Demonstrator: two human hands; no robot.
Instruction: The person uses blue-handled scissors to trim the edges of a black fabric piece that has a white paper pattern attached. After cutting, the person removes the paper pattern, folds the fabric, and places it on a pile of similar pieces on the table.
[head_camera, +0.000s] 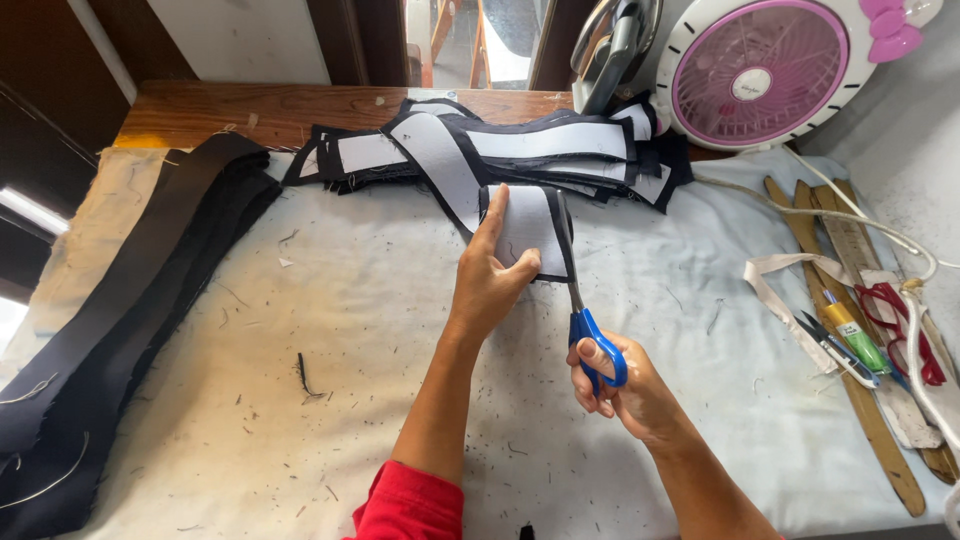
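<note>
Left hand (492, 272) pinches the white-faced, dark-edged fabric piece (528, 232) at the near edge of the stack of cut pieces (520, 150). Right hand (625, 385) grips the blue-handled scissors (585, 320), blades along the piece's right edge. Fabric looks light, limp, stiffened somewhat by the white backing; best held close beside the cut line.

Fan (760, 70) cropped by top edge
</note>
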